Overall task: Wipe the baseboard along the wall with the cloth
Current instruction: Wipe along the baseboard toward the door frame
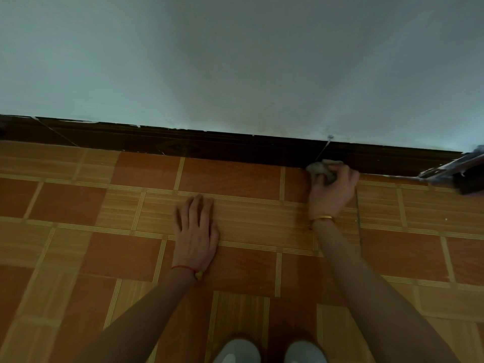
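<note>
1. Filling the upper half of the view, the pale blue-grey painted wall (235, 61) runs off the frame at the top and both sides, plain except for faint smudges low down.
2. The floor of orange and tan wood-patterned tiles (78, 244) takes up the lower half and is cut off at the bottom and sides.
3. The dark brown baseboard strip (209, 146) lies between wall and floor, slanting down toward the right; it is so dim that its surface detail is hard to read, though flecks of pale paint show along its top edge.
4. At the right edge a dark object with a pale, scuffed rim (463, 171) is mostly out of frame, and I cannot tell what it is.
5. The left hand (196, 226) lies flat on the tiles, palm down, fingers straight and close together, a red string at the wrist.
6. The right hand (331, 189), with a gold bangle at the wrist, has its fingers curled tightly around the small crumpled grey cloth (320, 170).
7. The cloth sits at the foot of the baseboard where it meets the floor, largely covered by the fingers.
8. Two pale grey shoe tips (269, 351) poke in at the bottom edge.
</note>
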{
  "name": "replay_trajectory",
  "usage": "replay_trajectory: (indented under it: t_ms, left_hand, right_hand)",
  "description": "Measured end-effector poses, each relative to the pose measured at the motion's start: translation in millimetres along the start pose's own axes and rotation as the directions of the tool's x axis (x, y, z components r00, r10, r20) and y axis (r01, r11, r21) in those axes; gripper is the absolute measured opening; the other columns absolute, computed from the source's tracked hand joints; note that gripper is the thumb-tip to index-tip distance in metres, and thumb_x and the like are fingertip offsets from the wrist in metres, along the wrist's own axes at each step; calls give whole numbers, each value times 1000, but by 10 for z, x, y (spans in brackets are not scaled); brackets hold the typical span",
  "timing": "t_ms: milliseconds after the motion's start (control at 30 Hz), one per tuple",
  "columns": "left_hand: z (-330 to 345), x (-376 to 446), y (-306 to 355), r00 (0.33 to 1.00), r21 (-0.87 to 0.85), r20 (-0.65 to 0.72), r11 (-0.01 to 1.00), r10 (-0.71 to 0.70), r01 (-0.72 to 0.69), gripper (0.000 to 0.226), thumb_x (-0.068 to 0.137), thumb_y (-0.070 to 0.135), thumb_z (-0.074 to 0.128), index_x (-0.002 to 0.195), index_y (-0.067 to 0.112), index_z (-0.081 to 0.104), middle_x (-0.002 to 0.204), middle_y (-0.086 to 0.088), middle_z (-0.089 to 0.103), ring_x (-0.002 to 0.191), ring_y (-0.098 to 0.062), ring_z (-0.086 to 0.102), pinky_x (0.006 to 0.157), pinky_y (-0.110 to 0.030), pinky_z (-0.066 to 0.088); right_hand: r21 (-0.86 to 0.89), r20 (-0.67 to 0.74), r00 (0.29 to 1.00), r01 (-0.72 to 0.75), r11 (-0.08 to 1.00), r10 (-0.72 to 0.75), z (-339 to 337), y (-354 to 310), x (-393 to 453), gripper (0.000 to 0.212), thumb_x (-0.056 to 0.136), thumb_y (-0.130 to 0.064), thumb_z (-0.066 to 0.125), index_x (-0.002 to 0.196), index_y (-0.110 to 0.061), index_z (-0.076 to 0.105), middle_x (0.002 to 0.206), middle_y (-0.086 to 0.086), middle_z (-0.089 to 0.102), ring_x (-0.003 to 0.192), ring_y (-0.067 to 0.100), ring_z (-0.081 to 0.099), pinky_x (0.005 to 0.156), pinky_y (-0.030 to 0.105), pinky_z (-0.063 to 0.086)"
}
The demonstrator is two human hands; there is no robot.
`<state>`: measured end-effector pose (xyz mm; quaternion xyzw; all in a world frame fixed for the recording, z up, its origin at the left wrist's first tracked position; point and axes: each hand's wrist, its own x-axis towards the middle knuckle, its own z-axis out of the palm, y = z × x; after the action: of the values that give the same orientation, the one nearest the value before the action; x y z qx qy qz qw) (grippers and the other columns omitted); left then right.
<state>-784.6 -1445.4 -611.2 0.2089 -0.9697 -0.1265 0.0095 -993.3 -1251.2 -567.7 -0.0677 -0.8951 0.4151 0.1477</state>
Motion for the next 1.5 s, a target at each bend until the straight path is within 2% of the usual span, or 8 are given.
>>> replay_trajectory:
  t_ms: [167,400,567,667,967,1300,1433,1500]
  left_hand:
    - [22,-1,9,1000,-18,-13,1000,-6,6,57,98,35,32,148,11,42,154,-15,39,145,-35,32,119,-63,19]
    - [37,-3,-6,999,-39,-33,999,-6,5,58,96,35,34,148,12,42,155,-13,37,145,-34,31,119,-64,18]
    - [32,-4,-8,999,-45,-52,999,0,-3,58,94,34,36,147,13,43,154,-13,39,144,-34,33,118,-64,19]
    - [24,-4,-12,998,-47,-57,999,4,-6,57,95,34,36,147,13,44,154,-12,39,144,-34,33,119,-63,19]
    - [21,-8,-15,999,-49,-36,999,-5,3,58,95,34,36,148,14,43,154,-11,40,145,-33,33,120,-61,17]
    - [32,-5,-26,998,-42,-67,999,14,-17,58,94,33,39,147,13,44,153,-12,40,144,-34,33,121,-60,16]
    - [30,-6,-34,998,-43,-66,999,20,-23,58,94,32,39,148,13,44,154,-13,40,145,-34,33,120,-61,16]
    - [27,-7,-34,998,-45,-67,999,20,-23,57,94,32,39,148,13,45,154,-12,40,145,-34,33,120,-61,16]
  right_hand:
    - [-69,108,989,105,992,-97,16,68,10,23,78,5,65,98,-5,58,112,12,50,93,20,53,76,21,41]
    - [40,162,972,163,986,-168,375,-214,-295,28,74,8,66,95,-8,58,104,-6,38,89,8,45,77,22,45]
    - [129,289,933,185,974,-215,634,-569,-529,21,73,4,68,89,-6,59,104,8,50,81,12,49,68,13,38]
    - [225,236,962,87,970,-141,710,-754,-586,18,71,4,70,85,-4,62,99,10,53,76,8,46,62,0,32]
    - [322,-78,996,-16,947,43,246,-557,-283,16,77,-4,73,86,-10,61,96,1,52,79,-3,50,72,1,39]
    - [361,101,989,65,930,-108,744,-940,-697,17,72,4,71,83,-5,63,95,5,55,79,-5,50,72,3,39]
    - [386,184,977,26,922,-104,934,-1163,-831,16,70,3,71,80,-7,63,93,5,56,79,4,53,73,19,48]
    - [383,169,982,12,924,-82,909,-1157,-816,16,71,3,71,80,-7,63,92,5,56,77,0,50,72,12,45]
